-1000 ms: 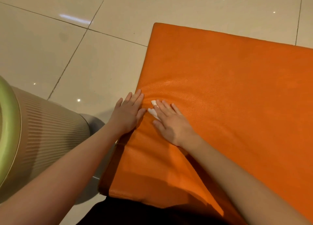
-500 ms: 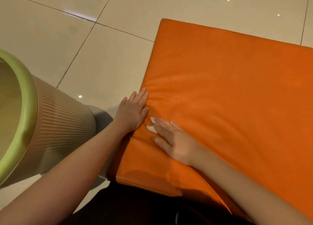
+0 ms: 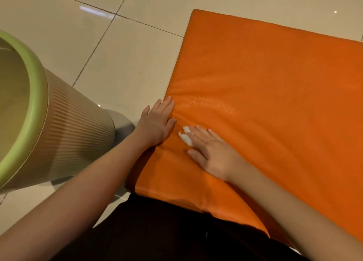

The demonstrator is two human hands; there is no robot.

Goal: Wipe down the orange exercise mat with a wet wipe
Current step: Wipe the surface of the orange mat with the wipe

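The orange mat (image 3: 275,103) lies flat on the tiled floor (image 3: 127,64). Its far edge and left edge are both in view, and its right side runs out of the picture. The left hand (image 3: 156,122) rests on the mat's left edge, its fingers (image 3: 167,106) straight and close together, with the palm partly over the floor. Just beside it, the right hand (image 3: 216,154) lies flat on the mat near that same edge. Its fingers (image 3: 200,133) are straight and slightly spread, pressing a small white wet wipe (image 3: 185,138) onto the surface; only a scrap of the wipe shows past the fingertips. Bare orange surface stretches away ahead and to the right. A ribbed beige bin (image 3: 68,142) with a green rim stands on the floor to the left, apart from the mat. Dark clothing (image 3: 167,231) covers the mat's near edge.
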